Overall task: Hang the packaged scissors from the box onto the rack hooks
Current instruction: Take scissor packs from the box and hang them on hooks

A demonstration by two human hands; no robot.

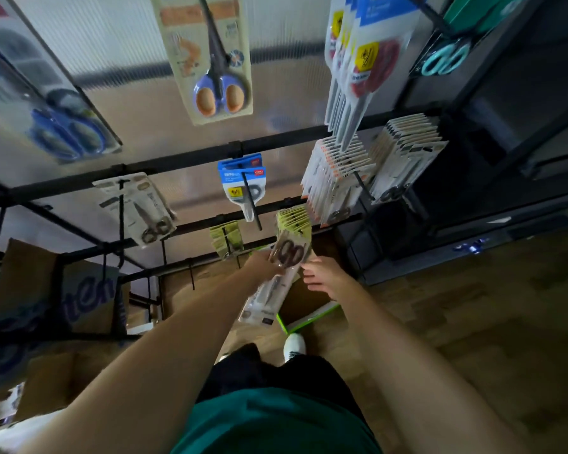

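Held a pack of scissors (277, 273) up toward a low hook, box (304, 309) waiting below.

Gripped the pack in the left hand (263, 265), fingers curled round its handle end, top edge raised against the bunch of yellow-green packs (294, 221) already hanging just beyond the fingertips; probably lined up that way so the hang hole could meet the hook, though hole and hook stayed hidden behind the card. Reached forward and down with the left arm nearly straight, wrist bent up a little. Kept the right hand (325, 276) just beside the pack on its far side, fingers loose and spread, gripping nothing, tips close to the card edge, likely ready to steady it. Left the green-edged box on the floor right beneath both hands.
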